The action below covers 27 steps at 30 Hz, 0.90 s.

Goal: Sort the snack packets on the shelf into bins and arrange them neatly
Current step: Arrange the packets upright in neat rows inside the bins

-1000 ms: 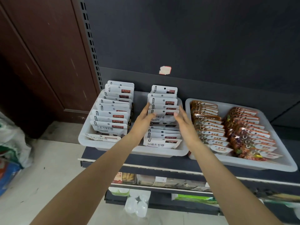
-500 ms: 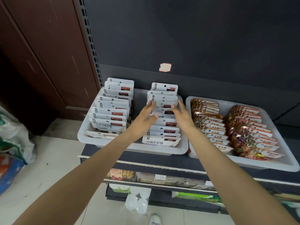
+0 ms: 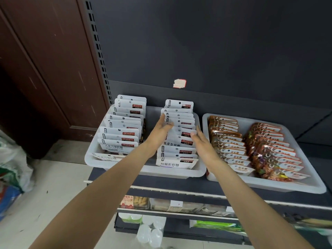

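Flanking the right-hand row of white packets (image 3: pixel 177 133), your left hand (image 3: pixel 158 135) and right hand (image 3: pixel 202 145) hold straight, spread fingers, gripping nothing. That row stands in the white bin (image 3: pixel 143 170) at 12 o'clock; the orange packets' tray (image 3: pixel 287 186) lies at 3 o'clock.

Dark shelf (image 3: pixel 179 182) carries two white bins (image 3: pixel 115 164) (image 3: pixel 287 186).

dark grey back panel (image 3: pixel 206 42) fills the upper frame, with a slotted upright (image 3: pixel 98 51) at its left edge. brown wooden door (image 3: pixel 45 60) at upper left. pale tiled floor (image 3: pixel 53 186) at lower left. lower shelf tier (image 3: pixel 179 211) along the bottom.
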Each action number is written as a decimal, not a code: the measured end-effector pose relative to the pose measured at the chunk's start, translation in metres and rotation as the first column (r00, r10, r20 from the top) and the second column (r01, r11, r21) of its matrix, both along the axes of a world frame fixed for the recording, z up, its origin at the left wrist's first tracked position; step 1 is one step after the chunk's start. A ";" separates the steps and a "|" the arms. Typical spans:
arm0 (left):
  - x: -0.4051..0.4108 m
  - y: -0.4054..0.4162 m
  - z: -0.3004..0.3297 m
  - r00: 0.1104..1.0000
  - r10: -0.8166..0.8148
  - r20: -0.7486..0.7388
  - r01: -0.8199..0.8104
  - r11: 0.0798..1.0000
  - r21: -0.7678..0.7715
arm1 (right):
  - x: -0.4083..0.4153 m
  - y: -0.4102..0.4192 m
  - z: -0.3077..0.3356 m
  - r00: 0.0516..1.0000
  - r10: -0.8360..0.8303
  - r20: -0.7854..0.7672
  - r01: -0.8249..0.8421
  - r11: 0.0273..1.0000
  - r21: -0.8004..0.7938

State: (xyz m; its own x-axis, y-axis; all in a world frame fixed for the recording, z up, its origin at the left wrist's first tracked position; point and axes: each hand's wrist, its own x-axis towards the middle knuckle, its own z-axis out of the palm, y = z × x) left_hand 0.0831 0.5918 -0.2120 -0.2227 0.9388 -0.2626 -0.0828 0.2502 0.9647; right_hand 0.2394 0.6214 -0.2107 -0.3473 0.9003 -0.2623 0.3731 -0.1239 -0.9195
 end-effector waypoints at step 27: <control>-0.015 0.062 -0.002 0.988 0.157 -0.001 -0.156 0.984 0.091 | -0.029 0.083 -0.018 1.000 -0.001 -0.008 0.001 0.999 0.053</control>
State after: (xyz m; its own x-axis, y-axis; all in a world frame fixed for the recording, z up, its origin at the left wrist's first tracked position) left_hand 0.0681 0.6536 -0.2145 -0.3708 0.9119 -0.1760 -0.1063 0.1466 0.9835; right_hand 0.2105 0.7044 -0.2287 -0.3483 0.9133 -0.2113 0.3652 -0.0754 -0.9279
